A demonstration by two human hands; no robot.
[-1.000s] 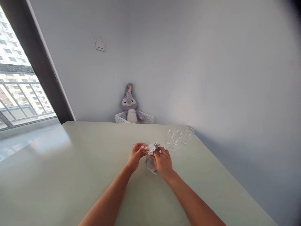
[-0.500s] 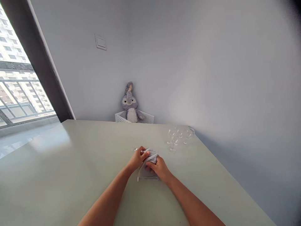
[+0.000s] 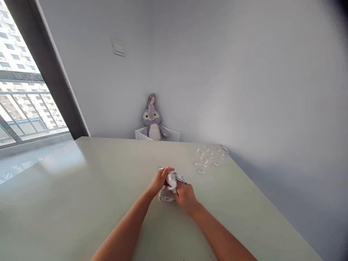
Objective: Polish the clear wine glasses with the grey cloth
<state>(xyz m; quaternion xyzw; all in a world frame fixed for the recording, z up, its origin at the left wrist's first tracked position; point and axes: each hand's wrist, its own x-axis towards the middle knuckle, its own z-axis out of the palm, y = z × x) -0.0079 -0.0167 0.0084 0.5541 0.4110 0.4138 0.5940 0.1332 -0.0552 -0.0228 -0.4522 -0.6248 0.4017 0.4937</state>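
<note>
My left hand (image 3: 159,180) is closed around a small stemmed glass (image 3: 171,179), which is tipped on its side. The base shows just beyond the left fingers and the bowl faces my right hand. My right hand (image 3: 186,196) grips a light grey cloth (image 3: 166,195) pressed against the bowl's opening. Part of the cloth hangs below the glass and another part sticks up behind the right fingers. How far the cloth reaches into the bowl is hidden by the hand.
Several clear stemmed glasses (image 3: 201,159) stand close together at the right rear of the pale table (image 3: 108,203). Behind the far edge, a plush rabbit (image 3: 152,119) sits in a white perforated basket (image 3: 175,136). Walls rise behind and to the right.
My right hand has turned over and its fingers now curl at the bowl. The cloth has bunched up, baring part of the glass. The view has shifted slightly.
</note>
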